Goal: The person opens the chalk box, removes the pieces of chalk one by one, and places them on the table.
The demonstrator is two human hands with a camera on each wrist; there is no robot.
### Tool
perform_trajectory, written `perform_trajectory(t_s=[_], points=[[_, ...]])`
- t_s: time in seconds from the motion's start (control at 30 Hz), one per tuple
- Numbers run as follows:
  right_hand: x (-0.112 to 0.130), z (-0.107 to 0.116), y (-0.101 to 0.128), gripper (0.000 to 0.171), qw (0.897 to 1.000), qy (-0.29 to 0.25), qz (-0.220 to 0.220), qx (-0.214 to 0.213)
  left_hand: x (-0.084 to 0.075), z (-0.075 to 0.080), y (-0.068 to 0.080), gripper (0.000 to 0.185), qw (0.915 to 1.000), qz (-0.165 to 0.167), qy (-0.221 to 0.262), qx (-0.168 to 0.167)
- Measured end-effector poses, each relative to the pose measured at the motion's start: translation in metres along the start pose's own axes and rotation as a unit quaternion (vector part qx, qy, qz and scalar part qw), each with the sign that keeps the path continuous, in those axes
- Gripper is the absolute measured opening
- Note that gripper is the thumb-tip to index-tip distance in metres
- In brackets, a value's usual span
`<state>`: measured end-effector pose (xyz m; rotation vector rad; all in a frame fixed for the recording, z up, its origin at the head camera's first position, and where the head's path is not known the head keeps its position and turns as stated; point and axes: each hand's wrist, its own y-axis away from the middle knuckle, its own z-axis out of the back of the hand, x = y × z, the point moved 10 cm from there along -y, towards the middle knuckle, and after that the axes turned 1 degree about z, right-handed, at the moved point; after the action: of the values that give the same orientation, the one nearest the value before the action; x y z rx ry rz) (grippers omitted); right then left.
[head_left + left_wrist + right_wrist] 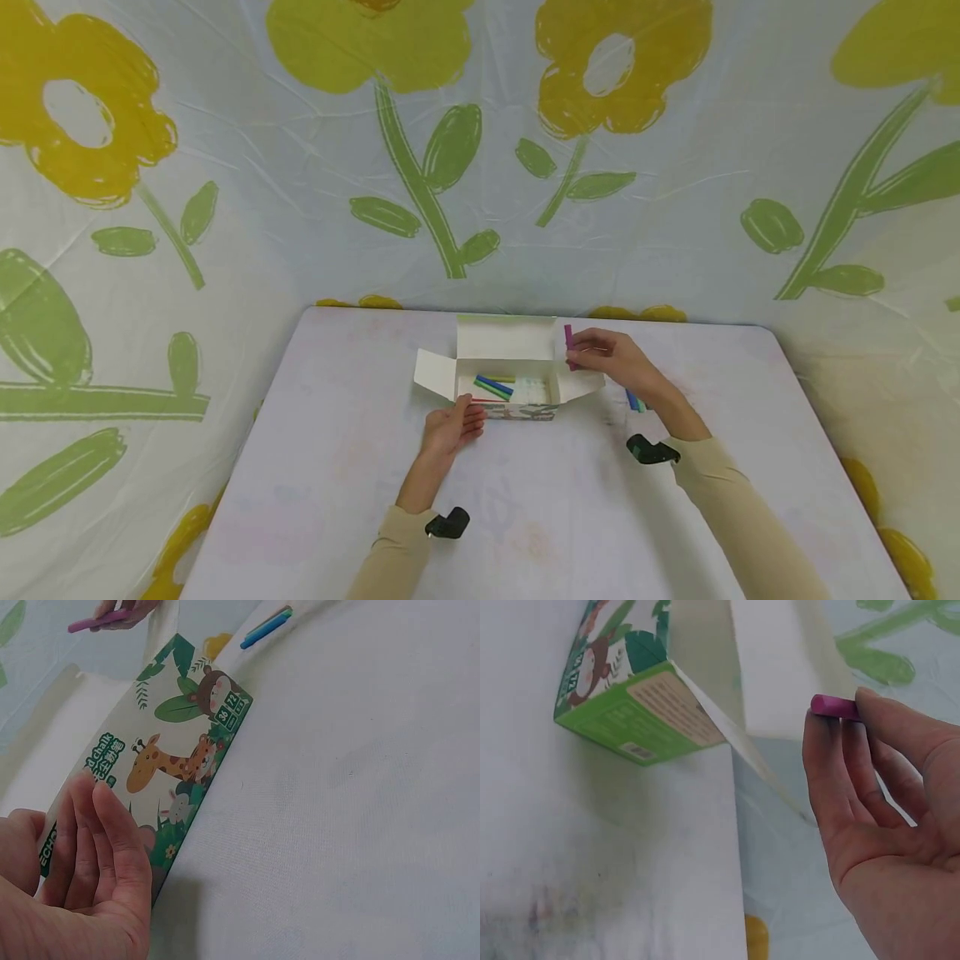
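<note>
Left hand point(452, 427) rested straight fingers against the open animal-print cardboard box point(510, 383) at centre frame, steadying it; right hand point(607, 354) pinched a magenta chalk stick point(569, 346) beside its right flap; best lowered flat among the others

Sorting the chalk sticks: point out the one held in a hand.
The magenta stick, pinched in the right hand beside the box; the others lie loose.

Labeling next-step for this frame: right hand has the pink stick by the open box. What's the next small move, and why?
Probably lower the pink stick leftward into the open box. The right hand pinches it just beside the box's right flap, other sticks already lie inside, and the left hand rests against the box's front wall.
</note>
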<state>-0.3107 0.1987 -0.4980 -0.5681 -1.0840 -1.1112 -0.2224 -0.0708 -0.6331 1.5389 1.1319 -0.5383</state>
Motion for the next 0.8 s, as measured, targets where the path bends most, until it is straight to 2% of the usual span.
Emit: perform_trajectory(t_s=[0.27,0.43,0.67,0.8], points=[[-0.019,0.034,0.015,0.056,0.998,-0.051,-0.037,-0.031,-0.001,0.000,0.002,0.045,1.0000,0.000,-0.007,0.002],[-0.032,0.049,0.023,0.063,0.997,-0.050,-0.050,-0.043,-0.002,0.000,0.002,0.042,1.0000,-0.001,-0.005,0.004],[-0.052,0.064,0.032,0.054,0.993,-0.082,-0.040,-0.069,-0.002,0.000,0.003,0.041,1.0000,0.002,-0.006,0.001],[-0.065,0.070,0.037,0.058,0.993,-0.080,-0.044,-0.079,-0.002,0.001,0.003,0.041,1.0000,0.002,-0.006,0.000]])
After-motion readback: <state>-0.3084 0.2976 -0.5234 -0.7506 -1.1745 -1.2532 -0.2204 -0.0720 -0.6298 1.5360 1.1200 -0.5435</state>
